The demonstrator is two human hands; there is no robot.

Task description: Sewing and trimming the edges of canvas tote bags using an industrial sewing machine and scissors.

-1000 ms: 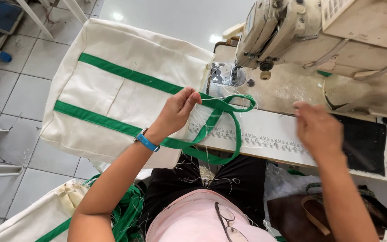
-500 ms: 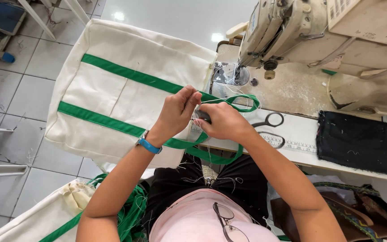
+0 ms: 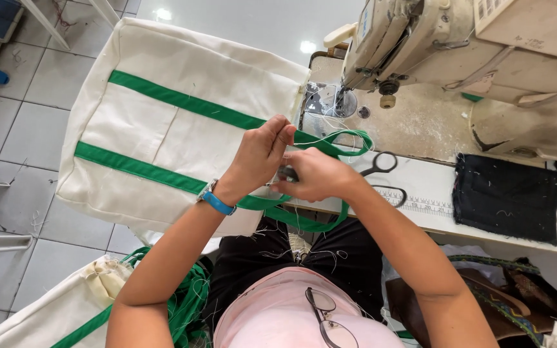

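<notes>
A cream canvas bag (image 3: 162, 129) with two green stripes hangs off the left end of the sewing table (image 3: 433, 216). Its green strap handle (image 3: 349, 138) loops out by the machine's needle. My left hand (image 3: 259, 154), with a blue wristband (image 3: 217, 202), pinches the bag's edge where the strap meets it. My right hand (image 3: 314, 174) is closed right beside it, touching the left fingers. It grips a small dark tool (image 3: 288, 173) that is mostly hidden, so I cannot tell its kind.
A beige sewing machine (image 3: 452, 45) stands at the back right. Black-handled scissors (image 3: 385, 171) and a black cloth piece (image 3: 507, 196) lie on the table. A second cream bag (image 3: 46, 309) and heaped green straps (image 3: 188, 296) sit by my left knee, a brown bag (image 3: 504, 303) at the right.
My right hand left the table at the right and came across to meet my left hand at the bag's edge. The left hand kept its pinch on the bag.
</notes>
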